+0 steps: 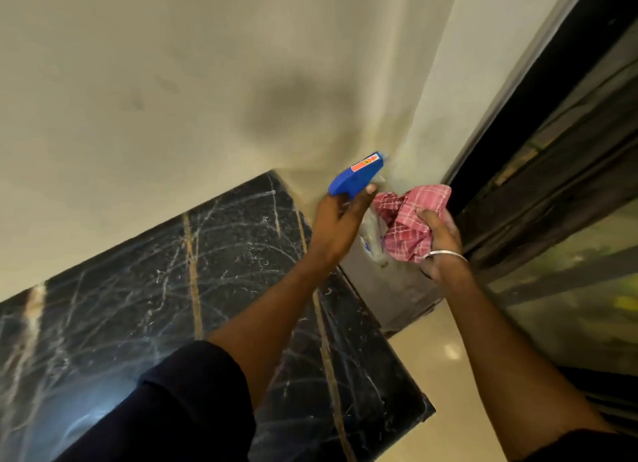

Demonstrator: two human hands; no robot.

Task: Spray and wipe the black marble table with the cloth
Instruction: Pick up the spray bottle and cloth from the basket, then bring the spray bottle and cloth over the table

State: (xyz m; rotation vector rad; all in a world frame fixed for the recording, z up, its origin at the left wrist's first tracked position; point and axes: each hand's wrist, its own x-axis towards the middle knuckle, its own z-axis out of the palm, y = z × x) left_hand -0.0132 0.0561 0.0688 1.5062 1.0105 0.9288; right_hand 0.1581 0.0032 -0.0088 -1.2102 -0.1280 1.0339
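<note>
The left hand [340,226] grips the spray bottle [355,175], nozzle toward the wall [172,81]; the right hand [442,244] clutches the cloth [414,216]. The table [172,271] lies below-left of both.

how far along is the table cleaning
Done: both tools picked up. In hand: the left hand grips the spray bottle, the right hand holds the bunched cloth, both near the table's end. Left: the wiping; the cloth is off the marble, and no wet patch shows.

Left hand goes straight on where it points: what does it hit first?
Probably the cream wall: the left hand, gripping the spray bottle, points at it. The cloth lies right of that line. Depth is unclear.
</note>
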